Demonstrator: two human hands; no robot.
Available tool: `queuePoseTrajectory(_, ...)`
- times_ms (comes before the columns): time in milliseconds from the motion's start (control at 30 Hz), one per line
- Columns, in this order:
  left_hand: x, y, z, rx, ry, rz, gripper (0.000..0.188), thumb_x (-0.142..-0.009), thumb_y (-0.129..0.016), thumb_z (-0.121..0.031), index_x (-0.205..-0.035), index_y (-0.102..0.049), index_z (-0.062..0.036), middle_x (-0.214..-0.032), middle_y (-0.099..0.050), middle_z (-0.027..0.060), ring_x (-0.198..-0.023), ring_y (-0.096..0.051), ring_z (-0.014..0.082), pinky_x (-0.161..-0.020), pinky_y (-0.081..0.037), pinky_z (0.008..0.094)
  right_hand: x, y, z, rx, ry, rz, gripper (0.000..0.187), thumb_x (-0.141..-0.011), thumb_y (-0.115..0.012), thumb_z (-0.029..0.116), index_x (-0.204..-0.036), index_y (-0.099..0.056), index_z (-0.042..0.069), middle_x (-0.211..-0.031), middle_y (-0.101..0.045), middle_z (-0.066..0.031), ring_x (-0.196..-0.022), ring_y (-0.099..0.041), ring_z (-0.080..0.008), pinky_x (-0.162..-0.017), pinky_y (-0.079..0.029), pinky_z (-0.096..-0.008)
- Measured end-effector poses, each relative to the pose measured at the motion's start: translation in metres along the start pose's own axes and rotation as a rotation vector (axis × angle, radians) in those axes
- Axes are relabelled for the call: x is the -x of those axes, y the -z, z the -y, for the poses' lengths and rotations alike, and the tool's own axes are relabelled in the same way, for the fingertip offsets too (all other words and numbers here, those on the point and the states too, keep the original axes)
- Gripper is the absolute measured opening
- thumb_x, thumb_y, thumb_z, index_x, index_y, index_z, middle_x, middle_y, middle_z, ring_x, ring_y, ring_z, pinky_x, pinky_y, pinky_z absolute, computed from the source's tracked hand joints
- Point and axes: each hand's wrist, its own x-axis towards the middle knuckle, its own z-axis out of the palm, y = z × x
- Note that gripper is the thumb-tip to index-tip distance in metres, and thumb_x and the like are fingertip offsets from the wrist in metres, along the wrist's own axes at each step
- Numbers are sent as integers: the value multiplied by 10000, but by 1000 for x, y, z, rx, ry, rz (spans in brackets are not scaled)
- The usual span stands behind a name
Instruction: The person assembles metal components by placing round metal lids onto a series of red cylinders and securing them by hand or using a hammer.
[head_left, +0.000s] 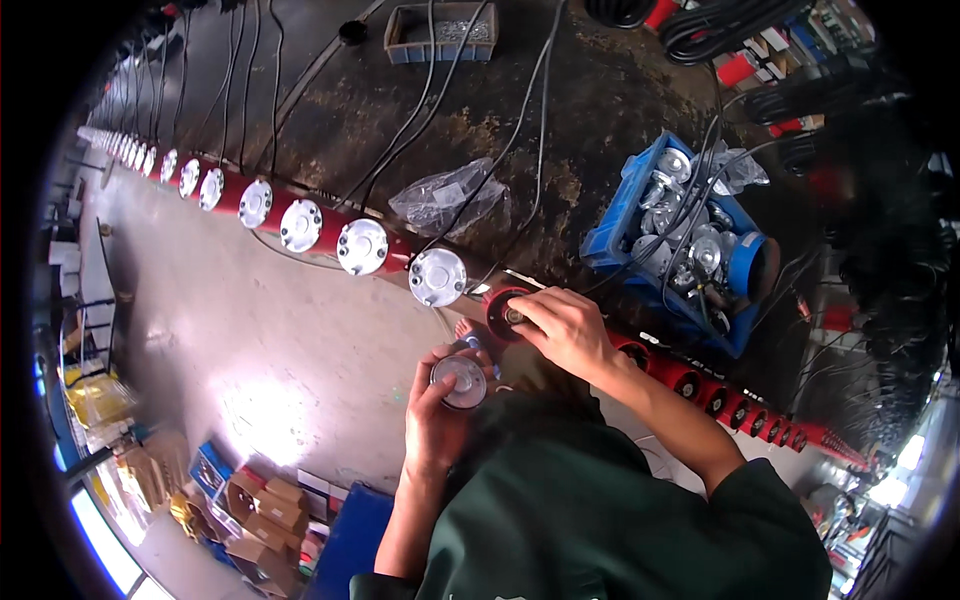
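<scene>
Left hand (438, 415) closed around round silver metal lamp disc (459, 381); right hand (562, 328) fingers curled, pinching at round red socket (505, 312) on long red rail (330, 232) along table (600, 100).

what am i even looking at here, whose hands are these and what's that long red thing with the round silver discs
This is one picture from a wide-angle camera worn on a person's head, looking down at their own two bare hands; the lens bends straight edges into curves. The long red rail runs across a dark, stained workbench. Round silver lamp units sit in its holes on the left; further right the holes are open. The left hand holds one more round silver unit. The right hand has its fingers at the next red socket. Black cables trail back over the bench. A blue crate holds more silver units, and a crumpled clear plastic bag lies near the rail.
</scene>
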Motion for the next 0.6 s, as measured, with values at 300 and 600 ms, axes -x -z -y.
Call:
queuePoseTrajectory(300,4,-1,8,54,-7,46,382,-1024,-593,-165,-1389,-515,-85,-1410,-620,206,-1223,-667,403,-1010,-565,524,-5,0,-2,-12,46,31,406,-758,-869,79,-1124,-695,56,-1012,-742,-109,-944,-728,-307,-839,-596,-417)
queuePoseTrajectory(600,2,-10,15,66,-12,46,380,-1066,-539,-329,-1333,-499,-62,-1319,-648,230,-1172,-670,423,-1026,-545,540,-6,2,-1,-38,43,64,443,-764,-871,75,-1168,-694,49,-1054,-737,-127,-975,-713,-322,-849,-604,-415)
